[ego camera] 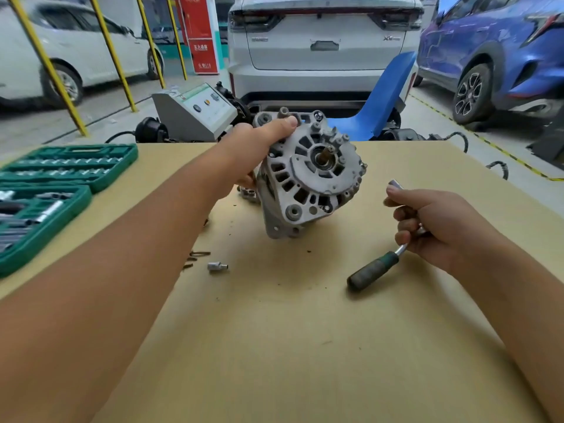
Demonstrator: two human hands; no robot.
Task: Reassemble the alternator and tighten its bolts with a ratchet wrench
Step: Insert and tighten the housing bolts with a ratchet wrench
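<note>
Alternator (308,175): tilted on its lower lug near the middle of the worktop (274,346), toward the far edge; shaft end faces me.
Left hand (259,145): my grip is wrapped over the housing's upper left rim, thumb on top, holding it propped.
Right hand (433,221): fingers curled round the ratchet wrench (374,271) near its head, a socket (395,186) poking out above the knuckles; well apart from the housing.
Risk, tipping: I judge the body could roll off that one lug if my left hand loosens, since little of it touches the worktop.
Risk, slipping: holding the wrench so high gives poor leverage; the socket could skid off a bolt head and round it.
Risk, loose parts: a small adapter (217,266) and dark screws (198,254) lie toward the near left; a sweep of my forearm could scatter them.
Materials: housing is dull cast grey metal, ribbed with vent slots; wrench shaft bright steel, handle dark and grimy; worktop is tan cardboard-like sheet, speckled with grit.
Socket case (45,193): green moulded plastic, open at the left edge.
</note>
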